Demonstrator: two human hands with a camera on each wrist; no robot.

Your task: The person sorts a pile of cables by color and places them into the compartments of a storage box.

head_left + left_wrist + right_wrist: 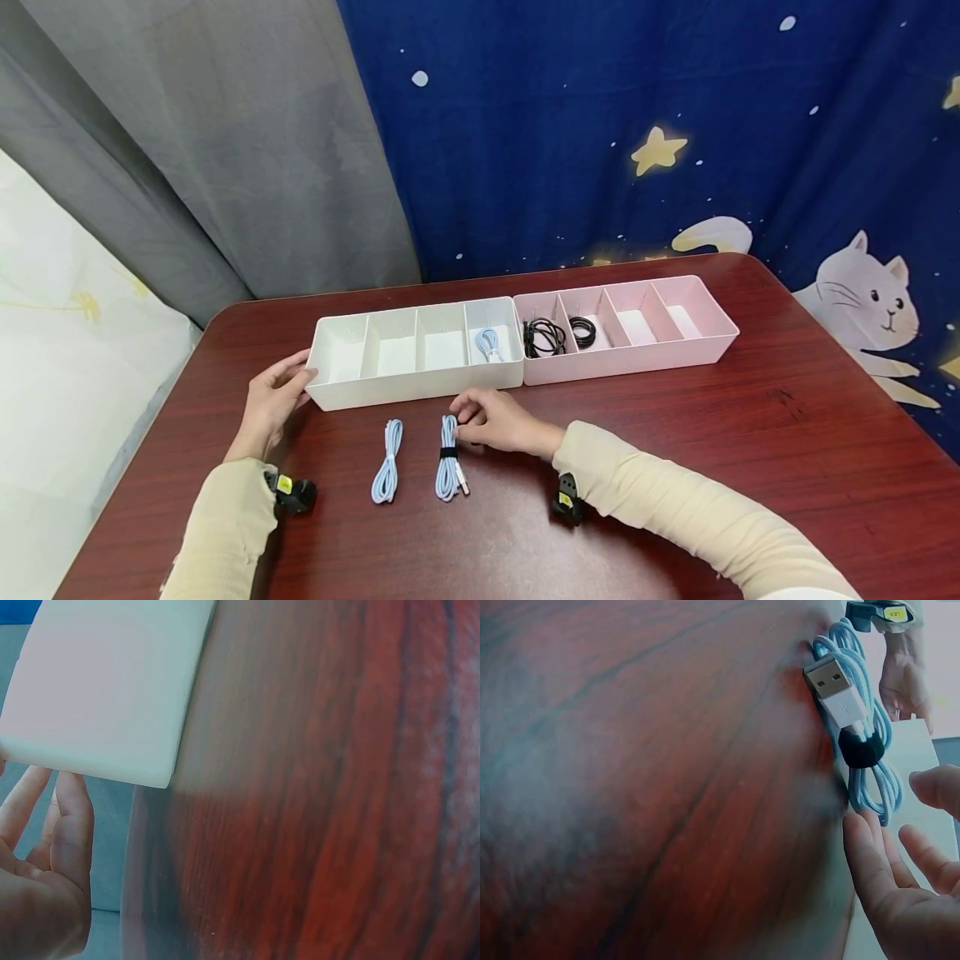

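My left hand (pixel 272 408) touches the left end of the white divided box (pixel 416 388). In the left wrist view its fingers (pixel 73 817) are fairly straight against the end wall of the box. My right hand (pixel 504 422) is at the far end of a light blue USB cable (pixel 447 471), bundled with a black strap. In the right wrist view the thumb stands apart from the fingers, and a fingertip is at or very near the end of the bundled cable (pixel 876 787). Left of it lies a second light blue bundled cable (pixel 386 475).
A pink divided box (pixel 630 359) stands end to end with the white one. Black coiled cables (pixel 546 337) lie in its two left compartments. Another light blue cable (pixel 487 342) sits in the white box's rightmost compartment. Curtains (pixel 525 167) hang behind the table (pixel 675 467).
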